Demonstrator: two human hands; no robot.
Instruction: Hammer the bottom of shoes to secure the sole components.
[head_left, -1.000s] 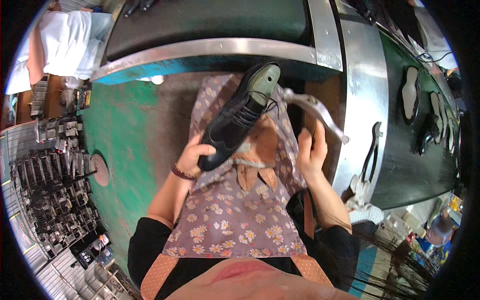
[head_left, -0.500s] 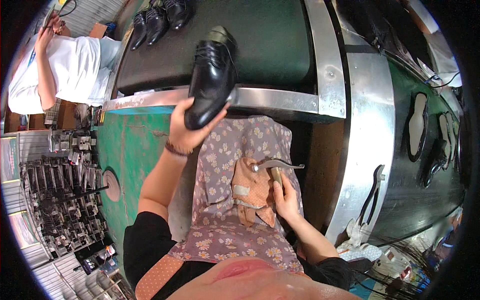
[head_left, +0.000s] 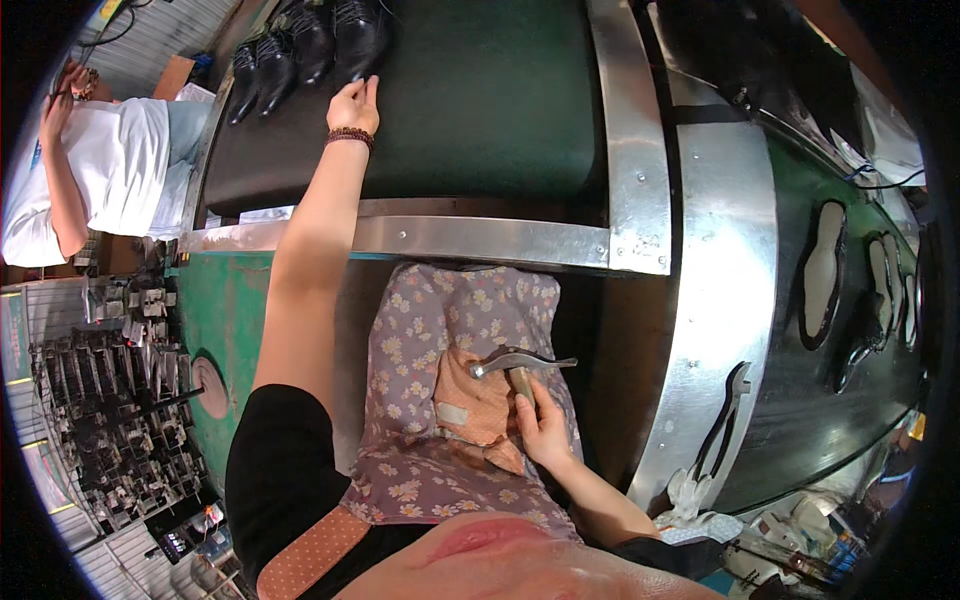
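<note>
Black shoes (head_left: 312, 45), mauve daisy-patterned apron (head_left: 405, 340)

The scene is fairly bright but unevenly lit, the light seemingly falling from overhead, its source out of view. Glare whitens the steel strip (head_left: 725, 230) along the left edge of the right-hand belt (head_left: 850, 400), and small highlights gleam on the black shoes (head_left: 355, 40) at the far left corner of the middle belt (head_left: 480, 110). That belt darkens towards its left edge, and deep shadow lies below its near right corner. The white shirt (head_left: 105, 165) loses detail (it is almost bleached). Fisheye distortion bends straight lines towards the rim, the corners go black, and the machinery (head_left: 125, 420) at left looks soft.
</note>
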